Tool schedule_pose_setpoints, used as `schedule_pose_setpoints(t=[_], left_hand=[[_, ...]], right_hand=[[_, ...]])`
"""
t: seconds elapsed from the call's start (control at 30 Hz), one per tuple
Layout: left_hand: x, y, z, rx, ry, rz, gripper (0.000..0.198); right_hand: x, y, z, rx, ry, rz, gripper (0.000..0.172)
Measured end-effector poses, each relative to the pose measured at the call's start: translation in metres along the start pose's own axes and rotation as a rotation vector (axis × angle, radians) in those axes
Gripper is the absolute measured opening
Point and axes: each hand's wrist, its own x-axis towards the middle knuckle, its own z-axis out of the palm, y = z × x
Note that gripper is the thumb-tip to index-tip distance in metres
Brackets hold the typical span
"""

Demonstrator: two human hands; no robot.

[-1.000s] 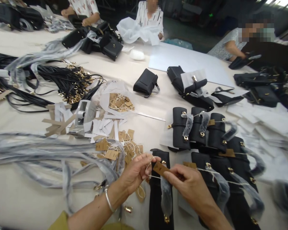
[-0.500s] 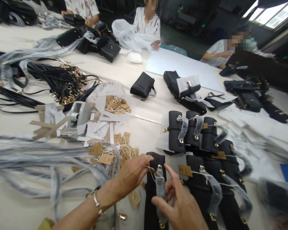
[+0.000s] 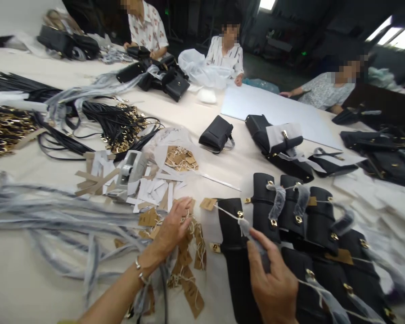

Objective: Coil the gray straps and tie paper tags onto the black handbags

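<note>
My right hand [image 3: 273, 274] is closed around the plastic-wrapped handle [image 3: 246, 227] of a black handbag [image 3: 230, 222]. A brown hang tag [image 3: 208, 204] on white string is looped at the handle's far end and lies beyond the bag's left edge. To the left, my left hand [image 3: 172, 231] has its fingers bent and pressed together on a pile of brown hang tags [image 3: 185, 254], with white string at the fingertips. Its grip is partly hidden by the fingers. Right of my hands, several black handbags [image 3: 266, 198] lie in rows, their handles wrapped in plastic.
Behind my left hand are paper strips [image 3: 151, 191], a tape dispenser [image 3: 130, 171] and a plastic bag of tags [image 3: 180, 157]. Black straps [image 3: 101, 119] and plastic-wrapped straps [image 3: 70, 220] cover the left side. White sheets [image 3: 374, 193] lie at right. Several people work across the table.
My left hand has moved from the handbag's handle to the tag pile. My right hand has closed on the handle, and the tag now lies at the bag's far left. The view has shifted.
</note>
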Motion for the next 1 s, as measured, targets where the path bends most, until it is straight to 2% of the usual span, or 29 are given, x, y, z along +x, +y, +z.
schedule_pose_setpoints(t=[0.13, 0.27, 0.33, 0.4, 0.47, 0.5, 0.57, 0.63, 0.7, 0.77, 0.83, 0.9, 1.0], left_hand=[[0.001, -0.022, -0.034, 0.059, 0.055, -0.075, 0.033], [0.001, -0.042, -0.051, 0.204, 0.082, -0.024, 0.029], [-0.003, -0.049, -0.05, 0.278, 0.11, 0.008, 0.029], [-0.01, -0.056, -0.043, 0.331, 0.139, 0.037, 0.028], [-0.018, -0.064, -0.035, 0.357, 0.153, 0.051, 0.027], [-0.021, -0.067, -0.031, 0.359, 0.148, 0.055, 0.028], [-0.028, -0.073, -0.026, 0.352, 0.132, 0.065, 0.03], [-0.033, -0.077, -0.024, 0.342, 0.133, 0.084, 0.032], [-0.039, -0.079, -0.027, 0.34, 0.145, 0.081, 0.034], [-0.045, -0.079, -0.032, 0.35, 0.142, 0.061, 0.037], [-0.054, -0.078, -0.04, 0.363, 0.134, 0.039, 0.038], [-0.065, -0.073, -0.048, 0.362, 0.154, -0.013, 0.04], [-0.078, -0.064, -0.058, 0.331, 0.195, -0.13, 0.041]], right_hand=[[0.089, -0.005, 0.007, -0.079, 0.134, 0.087, 0.04], [0.153, 0.003, 0.036, -0.111, 0.179, 0.194, 0.041], [0.169, 0.018, 0.051, -0.158, 0.077, 0.291, 0.045], [0.179, 0.037, 0.057, -0.247, -0.144, 0.333, 0.05], [0.191, 0.053, 0.052, -0.352, -0.374, 0.192, 0.049], [0.2, 0.057, 0.046, -0.401, -0.435, 0.075, 0.047], [0.228, 0.057, 0.04, -0.488, -0.437, -0.14, 0.041], [0.268, 0.048, 0.049, -0.579, -0.398, -0.227, 0.041], [0.314, 0.039, 0.08, -0.658, -0.478, -0.241, 0.04], [0.355, 0.038, 0.125, -0.707, -0.596, -0.229, 0.036], [0.382, 0.044, 0.171, -0.698, -0.66, -0.231, 0.041], [0.393, 0.053, 0.209, -0.672, -0.705, -0.227, 0.044], [0.392, 0.066, 0.24, -0.64, -0.749, -0.202, 0.026]])
